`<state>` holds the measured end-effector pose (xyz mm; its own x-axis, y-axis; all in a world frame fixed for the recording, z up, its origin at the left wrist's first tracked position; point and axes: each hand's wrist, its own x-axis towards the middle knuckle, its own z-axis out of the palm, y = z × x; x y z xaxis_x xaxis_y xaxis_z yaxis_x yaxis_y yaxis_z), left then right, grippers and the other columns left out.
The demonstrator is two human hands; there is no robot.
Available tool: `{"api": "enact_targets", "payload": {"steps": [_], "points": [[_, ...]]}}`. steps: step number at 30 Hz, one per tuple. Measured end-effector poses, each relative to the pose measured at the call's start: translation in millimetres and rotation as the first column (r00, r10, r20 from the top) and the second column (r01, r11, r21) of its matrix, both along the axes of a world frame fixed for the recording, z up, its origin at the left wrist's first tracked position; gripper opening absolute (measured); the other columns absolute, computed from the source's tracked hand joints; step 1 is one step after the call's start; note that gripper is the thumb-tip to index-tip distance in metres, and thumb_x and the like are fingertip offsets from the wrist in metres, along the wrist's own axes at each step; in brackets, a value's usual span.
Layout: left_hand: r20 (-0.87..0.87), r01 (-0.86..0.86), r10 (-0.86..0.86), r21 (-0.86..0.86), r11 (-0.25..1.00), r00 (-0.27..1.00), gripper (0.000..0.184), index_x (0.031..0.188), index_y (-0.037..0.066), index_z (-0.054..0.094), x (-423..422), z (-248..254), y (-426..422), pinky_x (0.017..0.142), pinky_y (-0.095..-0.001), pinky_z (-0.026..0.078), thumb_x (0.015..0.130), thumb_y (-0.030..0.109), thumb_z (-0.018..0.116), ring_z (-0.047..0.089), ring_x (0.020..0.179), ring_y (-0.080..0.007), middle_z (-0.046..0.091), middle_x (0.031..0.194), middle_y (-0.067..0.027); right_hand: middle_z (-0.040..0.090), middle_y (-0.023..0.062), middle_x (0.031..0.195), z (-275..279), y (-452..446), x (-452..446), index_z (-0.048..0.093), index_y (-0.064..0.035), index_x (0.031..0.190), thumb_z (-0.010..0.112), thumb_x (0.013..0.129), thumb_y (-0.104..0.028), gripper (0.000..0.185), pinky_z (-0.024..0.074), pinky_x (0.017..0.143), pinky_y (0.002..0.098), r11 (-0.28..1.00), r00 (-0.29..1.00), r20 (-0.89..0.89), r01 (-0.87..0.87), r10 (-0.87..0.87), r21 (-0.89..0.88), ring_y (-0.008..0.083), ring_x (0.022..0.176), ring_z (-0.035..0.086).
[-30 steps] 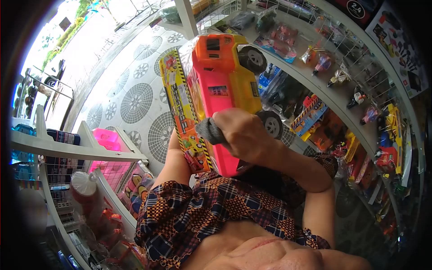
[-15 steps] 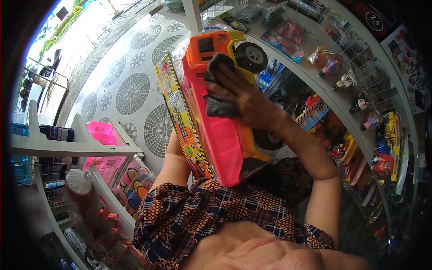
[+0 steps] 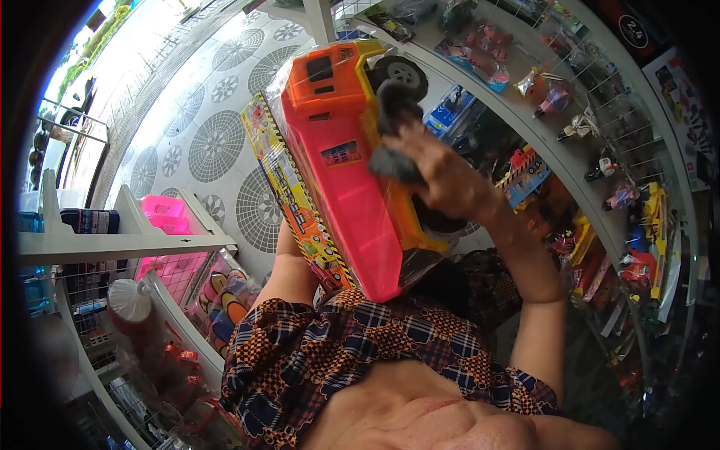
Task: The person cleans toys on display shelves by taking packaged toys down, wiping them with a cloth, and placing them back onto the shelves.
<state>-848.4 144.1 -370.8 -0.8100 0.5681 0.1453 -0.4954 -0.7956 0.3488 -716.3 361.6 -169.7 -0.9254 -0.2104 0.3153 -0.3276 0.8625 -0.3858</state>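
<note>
A pink, orange and yellow toy truck [image 3: 349, 187], wrapped in clear plastic, is held up in front of my body with its cab pointing away from me. Along its left side runs a yellow printed cardboard panel [image 3: 292, 199]. My right hand [image 3: 439, 169] grips a dark grey cloth [image 3: 396, 163] against the wheel side of the truck, near the front wheel [image 3: 402, 73]. My left forearm reaches up behind the package; the left hand itself is hidden by it.
Shelves [image 3: 525, 127] with bagged small toys curve along the right. At the left stand a white shelf [image 3: 127, 246], pink baskets [image 3: 163, 215] and a wire rack with bagged goods. Patterned floor tiles [image 3: 217, 146] lie beyond the truck.
My right hand with the cloth moved from the pink bed up to the orange cab, then right to the wheel side. The truck has shifted slightly left and tilted a little.
</note>
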Motion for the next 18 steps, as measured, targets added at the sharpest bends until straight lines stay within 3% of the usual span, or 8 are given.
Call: {"api": "enact_targets", "payload": {"steps": [4, 7, 9, 11, 12, 14, 17, 18], "points": [[0.012, 0.007, -0.007, -0.003, 1.000, 1.000, 0.054, 0.121, 0.008, 0.042, 25, -9, -35, 0.082, -0.0415, 0.046, 0.082, 0.046, 0.041, 0.055, 0.097, -0.0272, 0.052, 0.113, -0.0136, 0.039, 0.0233, 0.125, 5, -30, 47, 0.046, 0.0017, 0.115, 0.056, 0.068, -0.003, 0.048, 0.0208, 0.105, 0.0434, 0.947, 0.951, 0.070, -0.289, 0.301, -0.138, 0.0361, 0.123, 0.030], [0.016, 0.017, -0.017, -0.005, 1.000, 1.000, 0.054, 0.121, 0.008, 0.042, 40, -12, -42, 0.083, -0.0415, 0.046, 0.082, 0.046, 0.041, 0.055, 0.097, -0.0272, 0.052, 0.113, -0.0136, 0.039, 0.0213, 0.126, 7, -25, 72, 0.046, 0.0008, 0.114, 0.057, 0.066, -0.003, 0.050, 0.0204, 0.105, 0.0434, 0.917, 0.915, 0.132, -0.355, 0.381, -0.183, 0.0344, 0.124, 0.029], [0.014, 0.022, -0.022, -0.005, 1.000, 1.000, 0.055, 0.121, 0.008, 0.042, 37, -15, -34, 0.083, -0.0416, 0.046, 0.082, 0.047, 0.041, 0.055, 0.097, -0.0273, 0.052, 0.113, -0.0136, 0.042, 0.0202, 0.123, 5, -10, 88, 0.048, -0.0001, 0.113, 0.057, 0.066, -0.003, 0.049, 0.0237, 0.104, 0.0435, 0.925, 0.926, 0.119, -0.336, 0.359, -0.179, 0.0345, 0.123, 0.032], [0.017, 0.024, -0.024, -0.002, 1.000, 1.000, 0.055, 0.121, 0.008, 0.042, 43, -19, -35, 0.083, -0.0416, 0.046, 0.082, 0.047, 0.041, 0.055, 0.097, -0.0273, 0.052, 0.113, -0.0136, 0.043, 0.0205, 0.123, 2, 6, 105, 0.049, -0.0007, 0.113, 0.059, 0.067, -0.003, 0.048, 0.0269, 0.102, 0.0441, 0.968, 0.990, 0.080, -0.092, 0.113, -0.232, 0.0351, 0.122, 0.034], [0.020, 0.022, -0.022, 0.000, 1.000, 1.000, 0.055, 0.121, 0.008, 0.042, 43, -21, -38, 0.083, -0.0416, 0.046, 0.082, 0.047, 0.041, 0.055, 0.097, -0.0273, 0.052, 0.113, -0.0136, 0.043, 0.0205, 0.123, -3, 13, 115, 0.049, -0.0007, 0.113, 0.059, 0.067, -0.003, 0.048, 0.0269, 0.102, 0.0441, 0.969, 0.990, 0.081, -0.092, 0.114, -0.230, 0.0351, 0.122, 0.034], [0.025, 0.010, -0.010, 0.004, 1.000, 1.000, 0.055, 0.121, 0.008, 0.042, 44, -25, -44, 0.083, -0.0416, 0.046, 0.082, 0.047, 0.041, 0.055, 0.097, -0.0274, 0.052, 0.113, -0.0137, 0.043, 0.0208, 0.124, -14, 21, 127, 0.048, -0.0039, 0.117, 0.063, 0.069, -0.008, 0.051, 0.0280, 0.100, 0.0438, 0.949, 0.986, 0.001, 0.159, -0.165, -0.270, 0.0356, 0.121, 0.035], [0.031, -0.009, 0.009, -0.001, 1.000, 0.999, 0.055, 0.121, 0.008, 0.041, 57, -30, -56, 0.083, -0.0417, 0.046, 0.082, 0.047, 0.042, 0.055, 0.097, -0.0274, 0.052, 0.113, -0.0137, 0.038, 0.0204, 0.129, -26, 8, 120, 0.047, -0.0081, 0.121, 0.062, 0.071, -0.010, 0.052, 0.0267, 0.101, 0.0425, 0.914, 0.986, -0.052, 0.129, -0.161, -0.384, 0.0350, 0.124, 0.031], [0.031, -0.009, 0.009, -0.007, 1.000, 0.999, 0.055, 0.121, 0.008, 0.041, 5, -28, -10, 0.083, -0.0417, 0.046, 0.082, 0.047, 0.042, 0.055, 0.097, -0.0275, 0.052, 0.113, -0.0137, 0.035, 0.0190, 0.132, -31, 5, 114, 0.044, -0.0108, 0.124, 0.061, 0.072, -0.009, 0.055, 0.0264, 0.101, 0.0414, 0.928, 0.981, -0.071, 0.145, -0.180, -0.342, 0.0342, 0.126, 0.027]]}}
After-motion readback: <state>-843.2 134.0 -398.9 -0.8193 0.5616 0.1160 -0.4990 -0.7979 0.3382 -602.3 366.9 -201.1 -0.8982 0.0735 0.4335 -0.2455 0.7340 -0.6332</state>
